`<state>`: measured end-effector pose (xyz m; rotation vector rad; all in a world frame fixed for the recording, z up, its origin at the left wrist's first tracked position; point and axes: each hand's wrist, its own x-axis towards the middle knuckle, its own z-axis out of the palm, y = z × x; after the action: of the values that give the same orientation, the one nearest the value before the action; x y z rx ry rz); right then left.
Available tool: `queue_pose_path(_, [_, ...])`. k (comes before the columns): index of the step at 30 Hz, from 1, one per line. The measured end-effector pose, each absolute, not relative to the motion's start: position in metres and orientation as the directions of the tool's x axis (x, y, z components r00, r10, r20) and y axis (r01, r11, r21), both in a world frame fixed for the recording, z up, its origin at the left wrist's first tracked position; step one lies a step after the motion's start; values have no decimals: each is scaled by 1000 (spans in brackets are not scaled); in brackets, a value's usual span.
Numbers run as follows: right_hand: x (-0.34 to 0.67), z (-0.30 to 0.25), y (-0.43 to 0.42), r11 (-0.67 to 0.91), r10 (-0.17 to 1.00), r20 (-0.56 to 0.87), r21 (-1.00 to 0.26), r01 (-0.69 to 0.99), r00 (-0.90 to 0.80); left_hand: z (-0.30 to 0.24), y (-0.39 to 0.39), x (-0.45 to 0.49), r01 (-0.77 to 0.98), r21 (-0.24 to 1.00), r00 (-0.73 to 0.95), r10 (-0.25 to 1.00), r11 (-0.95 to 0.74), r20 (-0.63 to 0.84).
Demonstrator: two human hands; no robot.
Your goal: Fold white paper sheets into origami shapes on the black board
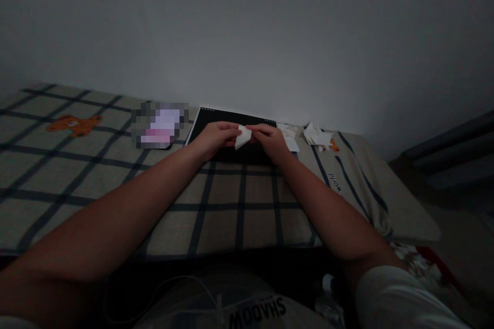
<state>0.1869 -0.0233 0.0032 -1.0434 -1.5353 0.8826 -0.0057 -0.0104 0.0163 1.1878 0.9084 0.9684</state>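
Both my hands meet over a black board [208,119] lying on a checked bed sheet [77,164] near the wall. My left hand [216,136] and my right hand [272,140] each pinch a side of one small white piece of folded paper [243,137]. The fingers of both hands are closed on it. The paper is held just above the board.
More white paper pieces [317,136] lie crumpled to the right of the board, with a flat white sheet [290,137] beside my right hand. A blurred patch [160,126] lies left of the board. An orange bear print [75,124] marks the sheet. The bed's edge drops off at right.
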Motion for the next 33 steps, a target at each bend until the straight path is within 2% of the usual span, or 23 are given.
queue_pose_path(4, [183, 2, -22, 182, 978, 184, -983, -20, -99, 15, -10, -4, -131, 991, 260, 966, 24, 11])
queue_pose_path(8, [181, 1, -22, 106, 987, 108, -994, -25, -116, 18, -14, -2, -108, 994, 210, 976, -31, 54])
queue_pose_path(15, [183, 7, -26, 136, 988, 131, -989, 55, -78, 19, -17, -2, -83, 996, 301, 954, 35, -9])
queue_pose_path(19, [182, 10, -29, 75, 987, 70, -997, 31, -143, 22, -17, -2, -25, 999, 237, 971, 22, -16])
queue_pose_path(23, [180, 10, -31, 112, 980, 103, -993, 45, -170, 25, -20, -2, 13, 1000, 230, 973, -29, 25])
queue_pose_path(25, [180, 10, -31, 139, 981, 122, -985, 103, -149, 25, -21, -2, 10, 999, 253, 967, -34, 30])
queue_pose_path(28, [182, 10, -29, 181, 981, 166, -969, 168, -101, 24, -21, -2, -13, 999, 319, 947, 44, -37])
queue_pose_path(33, [182, 10, -28, 213, 976, 199, -959, 187, -94, 19, -17, -4, -39, 991, 425, 900, 126, -98])
